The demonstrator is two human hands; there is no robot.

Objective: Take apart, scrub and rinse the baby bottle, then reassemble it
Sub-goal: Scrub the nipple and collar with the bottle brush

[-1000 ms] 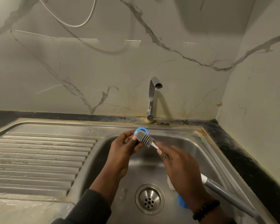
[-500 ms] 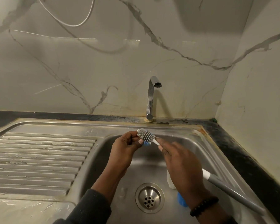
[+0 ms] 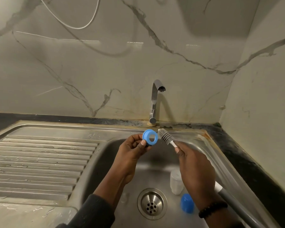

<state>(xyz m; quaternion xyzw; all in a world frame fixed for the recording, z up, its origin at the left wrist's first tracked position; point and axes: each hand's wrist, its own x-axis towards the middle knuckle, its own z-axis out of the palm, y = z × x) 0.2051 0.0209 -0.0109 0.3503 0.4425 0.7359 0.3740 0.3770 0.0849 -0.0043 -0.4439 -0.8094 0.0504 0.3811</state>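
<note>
Left hand (image 3: 133,149) raised over sink basin (image 3: 155,165), fingers pinching blue bottle collar ring (image 3: 150,137). Right hand (image 3: 194,167) gripping bottle brush (image 3: 166,137), bristles just beside ring. Clear bottle (image 3: 175,181), blue cap (image 3: 187,203) in basin.

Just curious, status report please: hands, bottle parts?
Left hand pinches blue ring. Right hand grips brush, beside ring. Bottle, cap in sink.

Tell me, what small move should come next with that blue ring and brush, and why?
Probably push the grey bristled brush head back through the blue plastic collar ring. The left hand pinches the ring with its hole facing up, the right hand holds the brush just beside it, and the chrome tap runs dry.
</note>
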